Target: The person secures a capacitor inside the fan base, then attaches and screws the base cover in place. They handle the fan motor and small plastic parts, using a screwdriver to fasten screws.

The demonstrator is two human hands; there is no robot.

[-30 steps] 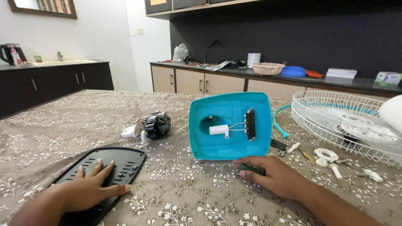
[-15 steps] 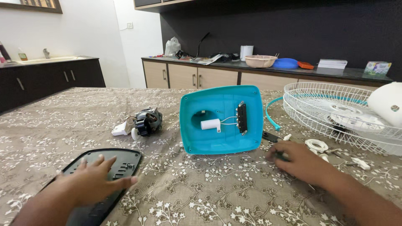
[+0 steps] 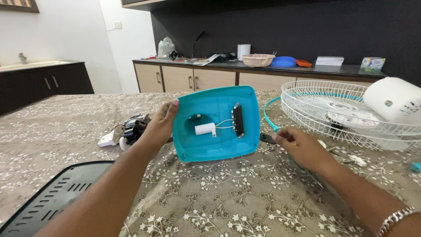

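so the teal plastic fan housing stands tilted up on its lower edge on the floral tablecloth, open inside facing the camera; you can see a white cylinder part and a black switch block wired together in there; left hand grips the housing's left edge, thumb hooked over the top left corner, fingers hidden behind the shell; right hand sits on the table just right of the housing, not touching it, fingers curled loosely around something dark and small; can't tell exactly what it is or how tight the grip is; the fan motor lies just behind the left hand, with a small white part beside it; black vented base plate lies flat at the near left, well apart from both hands; white wire fan guard lies to the right behind the right hand, with a white rounded cover resting on it
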